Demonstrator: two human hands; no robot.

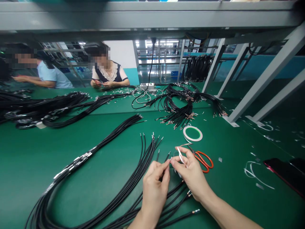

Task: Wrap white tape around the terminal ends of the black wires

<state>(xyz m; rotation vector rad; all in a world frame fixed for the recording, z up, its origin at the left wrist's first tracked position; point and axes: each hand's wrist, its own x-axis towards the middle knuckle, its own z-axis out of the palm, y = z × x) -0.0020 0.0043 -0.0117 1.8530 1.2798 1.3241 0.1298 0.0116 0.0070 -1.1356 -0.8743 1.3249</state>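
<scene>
My left hand (154, 181) pinches the tip of a thin black cable between thumb and fingertips; most of that cable is hidden behind the hand. Close beside it, my right hand (190, 171) is closed on a narrow white strip (180, 155), its thumb and a finger meeting the cable tip. A looped bundle of black cables (130, 178) with bare metallic ends runs beneath both hands. Just past my right hand lie scissors (210, 163) with orange handles, partly covered by the fingers. Behind them a roll of white tape (200, 136) rests flat on the table.
More black cables (178, 114) lie across the green table (114, 149), with another pile (66, 105) at left. Grey metal legs (257, 82) stand at right, under a low beam (143, 19). A dark phone-like object (283, 176) lies at right. Two people sit opposite.
</scene>
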